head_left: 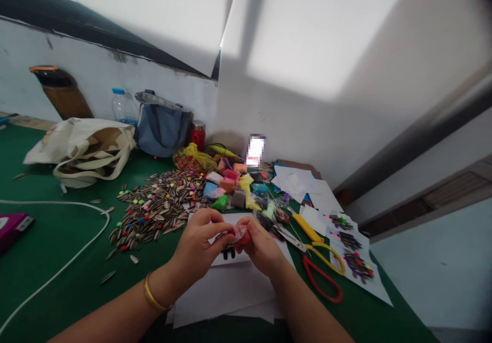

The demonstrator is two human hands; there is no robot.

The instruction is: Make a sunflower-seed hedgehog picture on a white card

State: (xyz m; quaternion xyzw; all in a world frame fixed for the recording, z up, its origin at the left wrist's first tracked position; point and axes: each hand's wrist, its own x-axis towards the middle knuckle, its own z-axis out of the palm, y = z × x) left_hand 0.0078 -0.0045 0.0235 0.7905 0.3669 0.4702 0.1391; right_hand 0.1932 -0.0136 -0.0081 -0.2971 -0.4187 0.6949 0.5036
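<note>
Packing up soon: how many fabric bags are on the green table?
2: a cream canvas tote bag lying at the far left, and an upright blue-grey fabric bag against the wall to its right. More may be out of view.

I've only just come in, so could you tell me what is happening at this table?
A person's left hand and right hand pinch a small pink packet between them, above white paper on the green table. Behind lie a pile of sunflower seeds dotted with small coloured balls and a heap of coloured clay packets. Scissors lie untouched to the right, beside sheets bearing seed figures.
</note>
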